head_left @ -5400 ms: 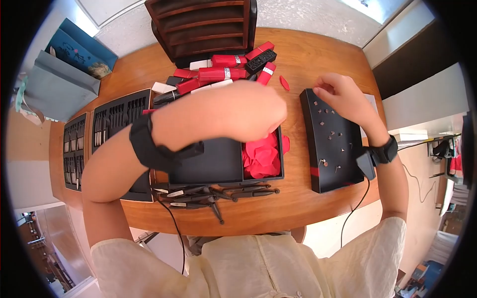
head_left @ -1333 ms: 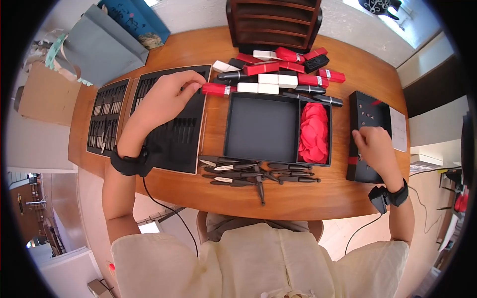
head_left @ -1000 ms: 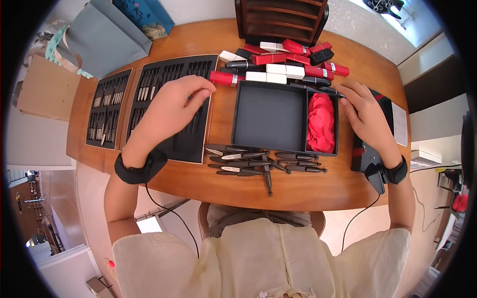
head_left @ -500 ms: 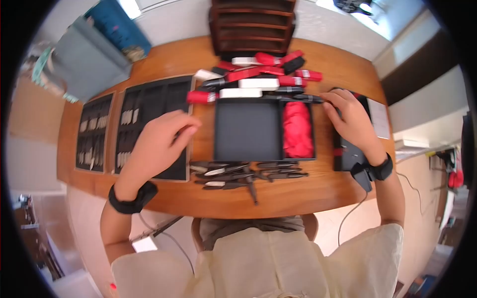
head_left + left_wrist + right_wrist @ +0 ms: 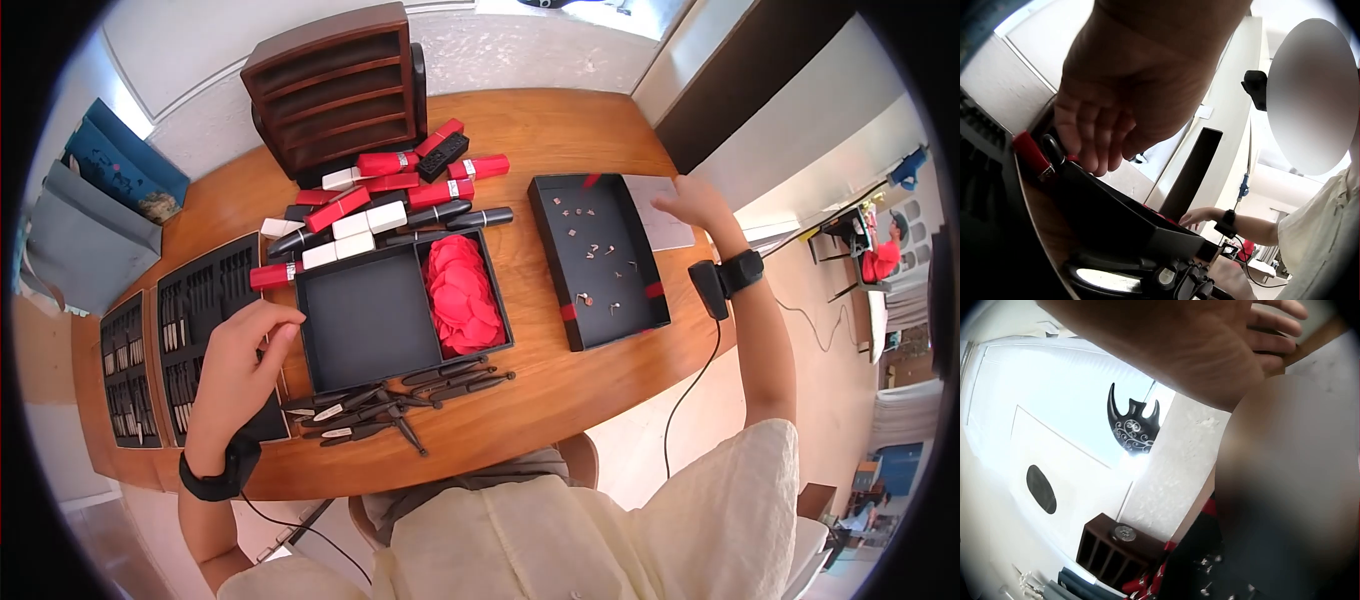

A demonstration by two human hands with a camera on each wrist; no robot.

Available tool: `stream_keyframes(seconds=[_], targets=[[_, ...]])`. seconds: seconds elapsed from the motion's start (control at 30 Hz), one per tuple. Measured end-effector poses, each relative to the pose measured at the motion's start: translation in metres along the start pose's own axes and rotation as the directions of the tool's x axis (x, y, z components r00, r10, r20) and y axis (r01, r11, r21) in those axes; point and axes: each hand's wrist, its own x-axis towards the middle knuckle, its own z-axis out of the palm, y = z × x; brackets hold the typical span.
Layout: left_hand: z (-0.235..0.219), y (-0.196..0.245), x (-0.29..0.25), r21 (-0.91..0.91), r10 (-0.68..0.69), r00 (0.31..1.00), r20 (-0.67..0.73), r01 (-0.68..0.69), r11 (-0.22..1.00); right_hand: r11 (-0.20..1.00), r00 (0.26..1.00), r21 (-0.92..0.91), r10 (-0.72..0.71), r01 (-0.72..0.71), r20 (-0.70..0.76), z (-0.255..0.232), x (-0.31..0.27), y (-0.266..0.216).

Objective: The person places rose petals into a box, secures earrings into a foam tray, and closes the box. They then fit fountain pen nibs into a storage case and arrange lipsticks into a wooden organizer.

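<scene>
In the head view my left hand (image 5: 240, 360) hovers with relaxed fingers at the left edge of a black two-compartment box (image 5: 375, 385). Red petals (image 5: 462, 290) fill the box's right compartment; its left one is bare. The left wrist view shows the left palm (image 5: 1129, 94) with nothing in the loosely bent fingers. My right hand (image 5: 700, 205) is over a white sheet (image 5: 655, 222), beside a shallow black tray (image 5: 630, 330) holding several small metal pieces (image 5: 590, 250). Extended fingers and a bare palm of the right hand (image 5: 1210, 356) show in the right wrist view.
Red, white and black tubes (image 5: 370, 218) are heaped behind the box, before a dark wooden rack (image 5: 335, 90). Slim black tools (image 5: 375, 415) lie at its front. Slotted black trays (image 5: 215, 290) and a grey paper bag (image 5: 95, 235) stand at left.
The head view has swung to the right. My right hand has left the black tubes' end and moved right, past the shallow tray. Red petals formerly loose on the table no longer show there.
</scene>
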Motion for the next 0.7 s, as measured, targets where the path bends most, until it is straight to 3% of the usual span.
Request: stream_keyframes(seconds=[0.03,0.17,0.23,0.33,0.43,0.47,0.53,0.67,0.7], targets=[[0.0,0.002,0.001,0.004,-0.005,1.0,-0.001,0.005,1.0,0.996,0.984,0.014,0.087,-0.09,0.156,-0.003,0.0,-0.001],[0.003,0.005,0.006,0.007,-0.009,0.999,0.034,0.009,1.0,0.995,0.987,0.058,0.078,-0.087,0.141,0.018,0.004,0.02],[0.006,0.007,0.01,0.012,0.005,0.999,0.044,-0.005,1.0,0.967,0.998,0.254,-0.032,0.017,0.055,0.03,0.005,0.032],[0.009,0.015,0.016,0.03,-0.003,0.997,0.076,0.001,1.0,0.909,0.999,0.416,-0.032,0.022,0.017,0.04,0.004,0.04],[0.012,0.027,0.022,0.011,0.009,0.995,0.103,-0.01,1.0,0.846,0.993,0.52,0.087,-0.116,0.081,0.038,0.002,0.044],[0.013,0.03,0.023,0.017,0.026,0.993,0.112,-0.028,0.999,0.846,0.992,0.519,0.096,-0.124,0.08,0.046,0.005,0.051],[0.018,0.035,0.029,0.02,0.054,0.99,0.127,-0.057,0.998,0.718,0.99,0.689,0.141,-0.095,-0.01,0.068,0.013,0.068],[0.035,0.052,0.051,-0.046,0.245,0.954,0.17,-0.241,0.97,0.651,0.972,0.748,0.234,-0.13,-0.034,0.024,-0.019,0.042],[0.039,0.059,0.06,-0.053,0.314,0.927,0.207,-0.31,0.949,0.649,0.972,0.76,0.206,-0.048,-0.115,0.021,-0.02,0.043]])
